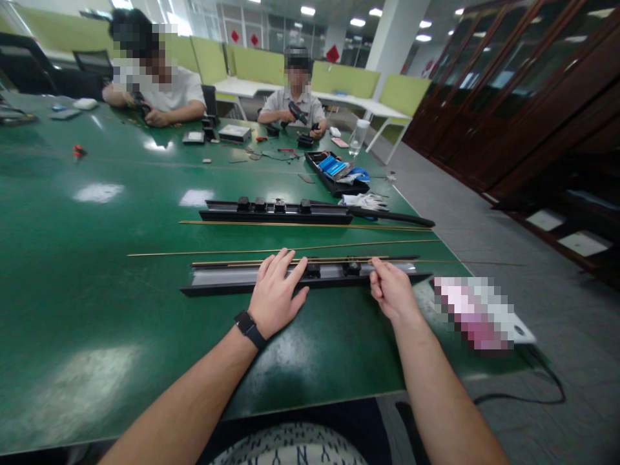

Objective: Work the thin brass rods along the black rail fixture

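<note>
In front of me on the table lies a long black channel rail (227, 288) with a light inner strip and small black blocks (352, 267) in it. My left hand (277, 290), a dark watch on its wrist, rests across the rail with its fingers spread. Toward the rail's right end, my right hand (391, 289) is closed in a pinch on a thin brass-coloured rod (465, 263), which runs along the rail's far edge and past the table edge. Just beyond lies another thin rod (194, 252).
A second black rail (276, 216) with several blocks lies farther back, near white gloves (365, 201) and a black tray (334, 187) holding blue items. A blurred-out pink and white object (520, 329) with a cable sits at right. Two people (165, 97) work across the green table (121, 310).
</note>
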Demonstrator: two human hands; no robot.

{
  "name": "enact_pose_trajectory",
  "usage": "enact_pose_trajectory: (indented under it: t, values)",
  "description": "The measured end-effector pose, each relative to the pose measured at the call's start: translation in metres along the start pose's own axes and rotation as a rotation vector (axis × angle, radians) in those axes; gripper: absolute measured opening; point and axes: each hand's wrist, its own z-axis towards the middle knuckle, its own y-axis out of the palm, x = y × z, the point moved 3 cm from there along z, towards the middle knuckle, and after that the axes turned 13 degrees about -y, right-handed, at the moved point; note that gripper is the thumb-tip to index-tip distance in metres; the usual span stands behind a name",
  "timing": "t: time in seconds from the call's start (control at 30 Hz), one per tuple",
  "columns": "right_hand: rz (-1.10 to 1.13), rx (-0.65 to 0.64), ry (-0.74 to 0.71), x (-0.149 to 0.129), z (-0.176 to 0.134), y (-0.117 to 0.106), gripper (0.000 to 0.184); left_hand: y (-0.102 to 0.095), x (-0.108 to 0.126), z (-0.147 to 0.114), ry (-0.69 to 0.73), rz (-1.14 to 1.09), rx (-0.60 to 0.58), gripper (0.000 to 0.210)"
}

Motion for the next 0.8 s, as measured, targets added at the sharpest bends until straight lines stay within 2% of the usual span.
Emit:
enact_pose_trajectory:
  t: [0.1, 0.27, 0.47, 0.67, 0.8]
  values:
    - [-0.001, -0.018, 0.009, -0.0004, -0.0003, 0.0019, 0.039, -0.0004, 0.0005, 0.0003, 0.003, 0.009, -0.004, 0.052]
    - [0.036, 0.038, -0.013, 0.0007, 0.0017, -0.0014, 0.038, -0.0013, 0.0009, 0.0001, 0.003, 0.016, -0.008, 0.052]
    - [-0.007, -0.020, 0.014, -0.0005, -0.0001, 0.0015, 0.040, -0.0001, -0.0003, 0.0001, -0.003, 0.006, -0.001, 0.053]
    - [0.021, 0.020, -0.018, -0.0010, 0.0009, 0.0003, 0.036, -0.0016, 0.0009, 0.0002, -0.005, 0.003, -0.006, 0.051]
    - [0.020, -0.006, -0.017, 0.0013, 0.0016, -0.0013, 0.037, -0.0022, 0.0008, 0.0004, -0.006, 0.004, -0.001, 0.051]
